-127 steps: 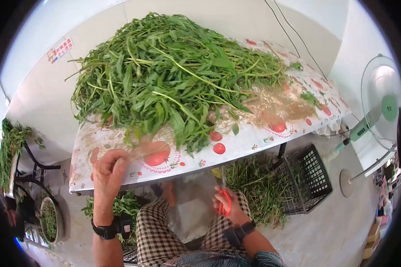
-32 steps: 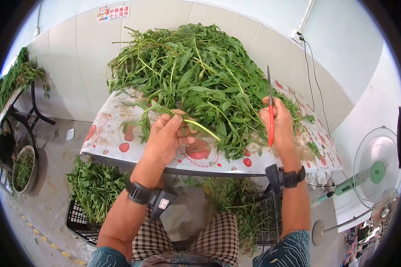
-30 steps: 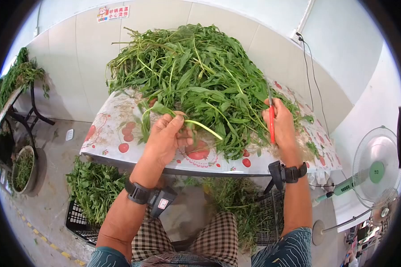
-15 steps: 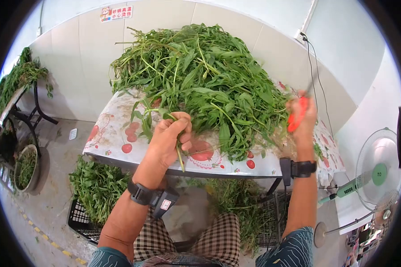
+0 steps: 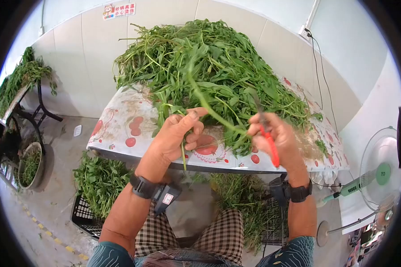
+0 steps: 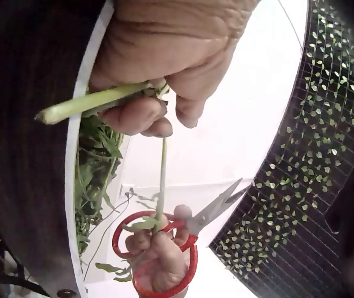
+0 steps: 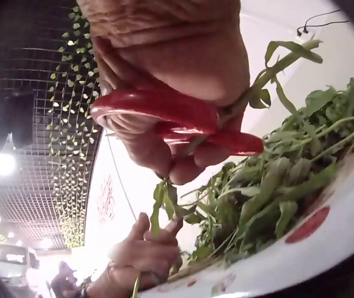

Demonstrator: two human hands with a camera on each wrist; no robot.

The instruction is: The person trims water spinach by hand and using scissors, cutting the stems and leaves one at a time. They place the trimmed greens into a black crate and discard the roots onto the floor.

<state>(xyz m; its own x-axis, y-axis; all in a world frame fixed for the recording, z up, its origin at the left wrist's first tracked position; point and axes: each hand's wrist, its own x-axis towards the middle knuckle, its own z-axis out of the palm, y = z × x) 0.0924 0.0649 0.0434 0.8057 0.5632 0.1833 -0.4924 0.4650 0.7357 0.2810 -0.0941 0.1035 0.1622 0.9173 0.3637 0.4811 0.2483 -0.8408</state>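
Observation:
My left hand point(image 5: 178, 135) grips a leafy green stem point(image 6: 90, 104) over the front of the table, its pale cut end hanging below my fingers. Opposite it, my right hand point(image 5: 278, 140) holds red-handled scissors point(image 5: 268, 142), with my fingers through the loops. Their blades point(image 6: 217, 205) are slightly parted in the left wrist view. A second stem point(image 5: 214, 113), blurred in the head view, reaches from my right fingers up toward the left. In the right wrist view, this stem point(image 7: 276, 69) passes through the same hand as the scissors. Behind both hands rises a large heap of leafy greens point(image 5: 209, 62).
A flowered cloth covers the table point(image 5: 113, 129). Below it, a black crate point(image 5: 83, 213) of greens stands left, and loose stems point(image 5: 240, 196) lie by another crate point(image 5: 274, 218) right. A fan point(image 5: 378, 173) stands at right; a planter point(image 5: 33, 167) at left.
My right hand went out to the heap's right side, then came back left with the scissors and now a stem. My left hand has turned its stem so the cut end points down.

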